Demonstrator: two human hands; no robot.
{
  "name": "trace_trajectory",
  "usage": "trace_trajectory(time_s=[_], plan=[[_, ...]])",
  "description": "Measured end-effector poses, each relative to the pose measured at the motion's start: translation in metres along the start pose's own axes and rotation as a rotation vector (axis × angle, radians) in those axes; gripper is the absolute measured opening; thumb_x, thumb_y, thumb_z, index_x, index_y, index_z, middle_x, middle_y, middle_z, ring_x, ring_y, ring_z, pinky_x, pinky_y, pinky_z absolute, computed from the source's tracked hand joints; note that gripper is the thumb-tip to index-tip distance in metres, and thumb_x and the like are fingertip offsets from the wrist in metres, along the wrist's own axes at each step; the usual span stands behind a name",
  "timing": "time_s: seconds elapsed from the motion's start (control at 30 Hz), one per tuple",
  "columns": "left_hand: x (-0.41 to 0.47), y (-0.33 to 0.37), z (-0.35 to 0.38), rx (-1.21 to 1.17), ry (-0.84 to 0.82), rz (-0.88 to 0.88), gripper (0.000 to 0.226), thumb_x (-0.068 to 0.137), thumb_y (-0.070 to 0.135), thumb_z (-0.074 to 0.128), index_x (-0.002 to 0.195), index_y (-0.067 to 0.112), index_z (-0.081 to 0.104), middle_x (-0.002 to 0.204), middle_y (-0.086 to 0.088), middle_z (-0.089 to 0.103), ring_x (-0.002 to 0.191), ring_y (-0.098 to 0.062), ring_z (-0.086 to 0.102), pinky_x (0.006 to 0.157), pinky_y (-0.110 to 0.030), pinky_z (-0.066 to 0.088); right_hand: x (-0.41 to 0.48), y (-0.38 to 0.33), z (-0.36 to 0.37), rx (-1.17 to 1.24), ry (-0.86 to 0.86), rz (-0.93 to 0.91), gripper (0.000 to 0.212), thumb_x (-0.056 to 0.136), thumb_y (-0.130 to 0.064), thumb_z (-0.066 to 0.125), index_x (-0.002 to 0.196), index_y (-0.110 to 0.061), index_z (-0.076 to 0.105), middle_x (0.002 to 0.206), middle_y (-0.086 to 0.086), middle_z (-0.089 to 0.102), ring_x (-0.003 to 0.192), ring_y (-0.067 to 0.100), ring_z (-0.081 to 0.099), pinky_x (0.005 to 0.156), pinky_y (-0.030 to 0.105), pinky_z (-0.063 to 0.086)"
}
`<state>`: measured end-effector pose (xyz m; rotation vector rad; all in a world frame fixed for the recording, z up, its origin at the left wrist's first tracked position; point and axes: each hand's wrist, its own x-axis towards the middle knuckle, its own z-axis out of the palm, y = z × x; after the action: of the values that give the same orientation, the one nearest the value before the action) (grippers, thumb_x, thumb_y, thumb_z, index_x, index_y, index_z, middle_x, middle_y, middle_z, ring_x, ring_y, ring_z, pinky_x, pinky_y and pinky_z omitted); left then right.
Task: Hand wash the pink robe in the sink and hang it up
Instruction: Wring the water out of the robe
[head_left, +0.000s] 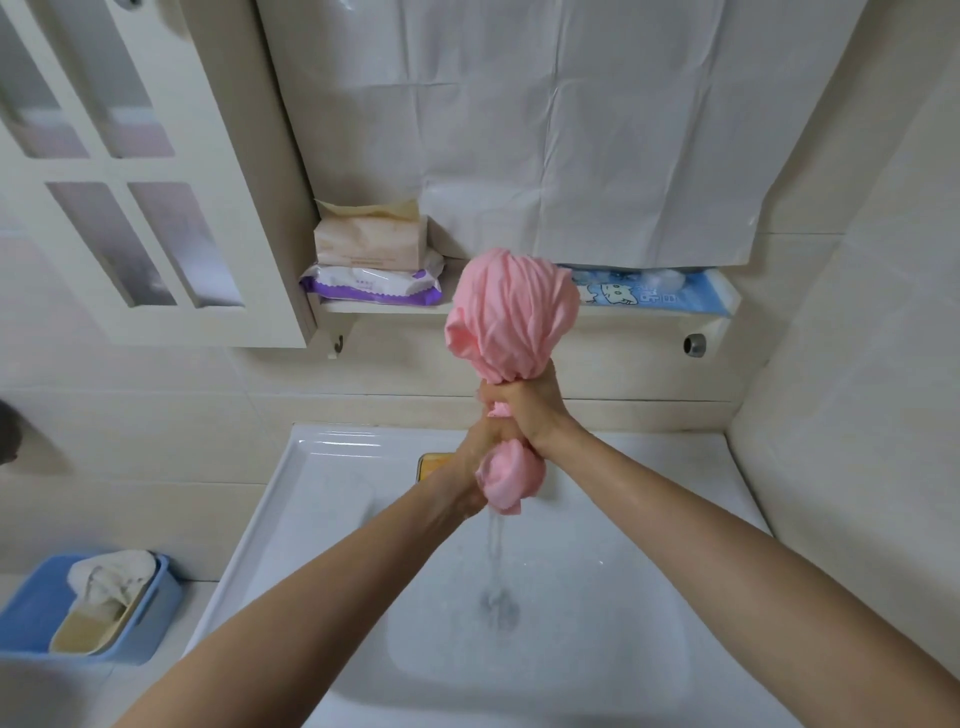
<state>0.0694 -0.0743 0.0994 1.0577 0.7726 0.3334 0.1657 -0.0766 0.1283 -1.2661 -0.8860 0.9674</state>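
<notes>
The pink robe (511, 312) is bunched and twisted into a thick rope, held upright above the white sink (322, 457). My right hand (535, 410) grips it around the middle, just under the upper bulge. Below and to the left, my left hand (475, 452) clamps the lower part, and a pink knot of cloth bulges out beneath it. A thin stream of water runs from the lower end of the robe down into the basin, which holds cloudy water.
A shelf (395, 307) behind the sink carries tissue packs (371, 241) and a blue packet (660, 296). A white cabinet door (130, 171) hangs at upper left. A blue basket (31, 613) with a cloth stands at the left. An orange soap (434, 465) lies on the sink's back edge.
</notes>
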Motion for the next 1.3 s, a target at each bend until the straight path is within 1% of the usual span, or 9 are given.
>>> trace_trajectory(time_s=[0.07, 0.2, 0.43, 0.6, 0.7, 0.83, 1.07, 1.2, 1.3], plan=[[0.006, 0.001, -0.005, 0.029, -0.020, 0.098, 0.015, 0.080, 0.023, 0.062, 0.088, 0.012, 0.057, 0.068, -0.002, 0.064, 0.055, -0.012, 0.062, 0.055, -0.025, 0.052, 0.006, -0.001, -0.004, -0.003, 0.045, 0.014, 0.028, 0.060, 0.013, 0.069, 0.065, -0.010, 0.054, 0.051, -0.003, 0.055, 0.057, 0.020, 0.054, 0.058, 0.030, 0.048], [0.003, -0.002, -0.013, 0.189, -0.117, 0.176, 0.079, 0.060, 0.020, 0.079, 0.131, 0.019, 0.044, 0.102, -0.009, 0.061, 0.088, -0.027, 0.058, 0.081, -0.056, 0.049, 0.017, -0.003, -0.012, 0.145, 0.138, 0.041, 0.020, 0.058, 0.002, 0.073, 0.072, 0.000, 0.059, 0.046, 0.004, 0.057, 0.044, 0.020, 0.056, 0.054, 0.030, 0.047], [-0.001, 0.004, -0.013, -0.176, -0.320, 0.049, 0.087, 0.055, 0.020, 0.090, 0.128, 0.000, 0.047, 0.127, -0.027, 0.050, 0.121, -0.042, 0.050, 0.088, -0.064, 0.046, 0.008, -0.004, -0.012, 0.107, -0.082, 0.039, 0.025, 0.075, 0.006, 0.072, 0.093, -0.004, 0.057, 0.057, -0.002, 0.067, 0.054, 0.015, 0.067, 0.055, 0.025, 0.053], [0.002, 0.005, -0.008, -0.088, -0.287, 0.063, 0.058, 0.050, 0.021, 0.090, 0.096, 0.005, 0.058, 0.076, -0.012, 0.065, 0.062, -0.020, 0.063, 0.057, -0.032, 0.049, 0.010, -0.011, -0.014, -0.075, -0.309, -0.011, 0.043, 0.062, -0.011, 0.086, 0.097, -0.007, 0.061, 0.073, -0.002, 0.073, 0.073, 0.014, 0.070, 0.069, 0.025, 0.055], [0.007, 0.005, -0.006, 0.019, -0.187, 0.075, 0.035, 0.060, 0.019, 0.076, 0.087, 0.009, 0.057, 0.065, -0.010, 0.052, 0.056, -0.021, 0.048, 0.059, -0.034, 0.027, 0.018, -0.018, -0.023, -0.163, -0.573, 0.055, 0.072, 0.054, -0.037, 0.088, 0.115, -0.008, 0.064, 0.114, 0.003, 0.069, 0.114, 0.018, 0.060, 0.100, 0.030, 0.046], [0.011, 0.005, -0.001, 0.044, -0.035, 0.078, 0.043, 0.052, 0.020, 0.072, 0.085, 0.002, 0.051, 0.065, -0.014, 0.047, 0.051, -0.023, 0.045, 0.059, -0.035, 0.031, 0.021, -0.016, -0.032, -0.059, -0.768, 0.178, 0.054, 0.060, -0.042, 0.083, 0.102, -0.010, 0.071, 0.118, 0.014, 0.066, 0.114, 0.027, 0.060, 0.098, 0.032, 0.048], [0.010, 0.008, 0.003, 0.125, 0.059, 0.083, 0.039, 0.059, 0.014, 0.072, 0.093, 0.002, 0.057, 0.077, -0.017, 0.050, 0.059, -0.027, 0.050, 0.067, -0.045, 0.043, 0.015, 0.004, -0.021, 0.160, -0.317, 0.124, 0.016, 0.064, -0.010, 0.070, 0.070, 0.000, 0.059, 0.059, 0.011, 0.064, 0.056, 0.021, 0.061, 0.062, 0.027, 0.052], [0.009, 0.003, 0.001, 0.025, -0.004, -0.011, 0.041, 0.066, -0.005, 0.062, 0.107, -0.003, 0.055, 0.096, -0.021, 0.060, 0.089, -0.029, 0.065, 0.064, -0.046, 0.059, 0.011, 0.010, -0.010, 0.195, -0.172, 0.155, 0.016, 0.072, 0.002, 0.069, 0.064, 0.000, 0.054, 0.046, 0.009, 0.053, 0.042, 0.018, 0.050, 0.048, 0.023, 0.045], [0.009, 0.003, 0.012, 0.003, 0.126, 0.004, 0.020, 0.079, -0.017, 0.041, 0.093, -0.008, 0.052, 0.070, -0.020, 0.058, 0.051, -0.020, 0.064, 0.043, -0.024, 0.049, 0.011, 0.010, -0.005, 0.224, -0.107, 0.201, 0.017, 0.072, 0.006, 0.067, 0.066, 0.000, 0.053, 0.043, 0.008, 0.048, 0.038, 0.019, 0.046, 0.045, 0.024, 0.041]])
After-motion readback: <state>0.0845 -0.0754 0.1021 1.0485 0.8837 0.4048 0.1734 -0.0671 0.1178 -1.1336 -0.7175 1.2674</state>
